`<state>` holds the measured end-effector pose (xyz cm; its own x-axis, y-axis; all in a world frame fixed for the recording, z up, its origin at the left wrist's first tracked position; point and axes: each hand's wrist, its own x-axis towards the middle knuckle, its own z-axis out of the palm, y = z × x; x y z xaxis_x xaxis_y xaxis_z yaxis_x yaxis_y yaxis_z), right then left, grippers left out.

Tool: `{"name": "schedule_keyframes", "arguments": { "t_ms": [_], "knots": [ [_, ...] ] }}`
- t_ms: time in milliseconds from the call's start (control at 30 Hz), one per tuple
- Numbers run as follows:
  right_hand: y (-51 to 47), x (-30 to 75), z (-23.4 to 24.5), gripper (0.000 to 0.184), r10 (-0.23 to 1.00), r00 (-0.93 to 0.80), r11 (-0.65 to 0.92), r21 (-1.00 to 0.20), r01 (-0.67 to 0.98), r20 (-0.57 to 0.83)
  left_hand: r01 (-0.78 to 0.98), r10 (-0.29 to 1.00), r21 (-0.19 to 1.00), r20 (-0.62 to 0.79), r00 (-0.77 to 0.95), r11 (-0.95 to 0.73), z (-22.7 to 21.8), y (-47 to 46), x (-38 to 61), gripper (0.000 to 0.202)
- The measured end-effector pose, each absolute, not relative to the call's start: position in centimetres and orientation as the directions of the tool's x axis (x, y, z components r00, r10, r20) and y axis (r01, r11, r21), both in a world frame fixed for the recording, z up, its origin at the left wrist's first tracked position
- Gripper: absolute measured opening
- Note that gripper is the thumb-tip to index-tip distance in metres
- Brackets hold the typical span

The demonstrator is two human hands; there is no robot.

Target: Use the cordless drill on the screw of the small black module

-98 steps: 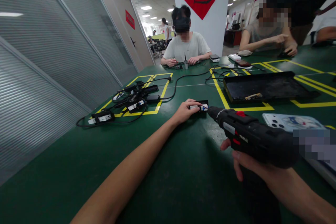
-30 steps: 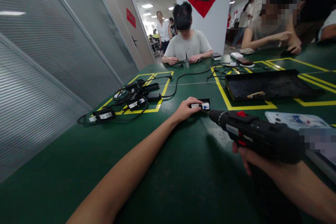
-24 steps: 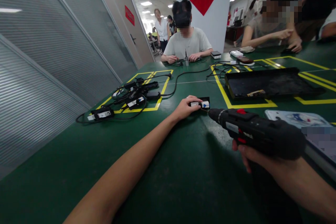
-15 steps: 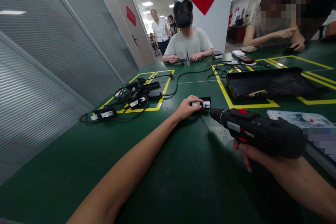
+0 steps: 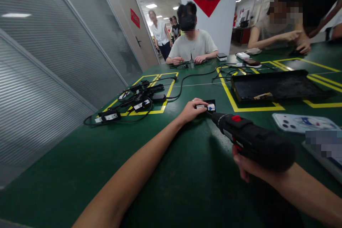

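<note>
Left of the tray [image 5: 280, 83] on the desk [image 5: 173, 185], the small box [image 5: 212, 107] — probably light and stiff, best steadied at its ends — is held under the left hand's [image 5: 192, 111] curled fingers, while the right hand's [image 5: 249, 165] wrap the likely heavy drill's [image 5: 253, 137] handle, nearer than the tray.

From one head-worn camera, faced forward and down, the green counter [image 5: 171, 181] is viewed from close by, the room beyond included.

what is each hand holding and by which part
The right hand holds the power drill by its handle; the left hand grips the small black-and-white part at its left end.
</note>
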<state>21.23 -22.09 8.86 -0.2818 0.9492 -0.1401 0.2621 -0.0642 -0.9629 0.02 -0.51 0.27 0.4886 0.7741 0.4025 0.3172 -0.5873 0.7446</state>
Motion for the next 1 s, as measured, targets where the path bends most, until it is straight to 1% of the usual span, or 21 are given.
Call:
{"name": "schedule_keyframes", "arguments": {
  "t_ms": [133, 300, 600, 900, 1000],
  "knots": [
    [-22.0, 21.5, 9.3, 0.039, 0.905, -0.356, -0.159, -0.961, 0.226, -0.234, 0.317, 0.773, 0.745, 0.399, 0.493, -0.587, 0.3, -0.5, 0.0, 0.024],
    [-21.9, 22.2, 8.8, 0.036, 0.901, -0.359, -0.173, -0.961, 0.215, -0.243, 0.325, 0.774, 0.745, 0.389, 0.499, -0.583, 0.3, -0.4, -0.1, 0.026],
    [-21.8, 22.2, 9.0, 0.029, 0.926, -0.320, -0.127, -0.964, 0.235, -0.200, 0.351, 0.789, 0.749, 0.358, 0.499, -0.562, 0.5, -0.5, -0.1, 0.026],
    [-22.0, 22.4, 8.9, 0.028, 0.940, -0.290, -0.110, -0.964, 0.243, -0.180, 0.344, 0.788, 0.752, 0.361, 0.498, -0.562, 0.3, -0.4, 0.0, 0.026],
    [-22.1, 22.3, 8.9, 0.026, 0.963, -0.246, -0.049, -0.966, 0.254, -0.114, 0.347, 0.787, 0.748, 0.362, 0.500, -0.565, 0.4, -0.4, -0.1, 0.027]
  ]
}}
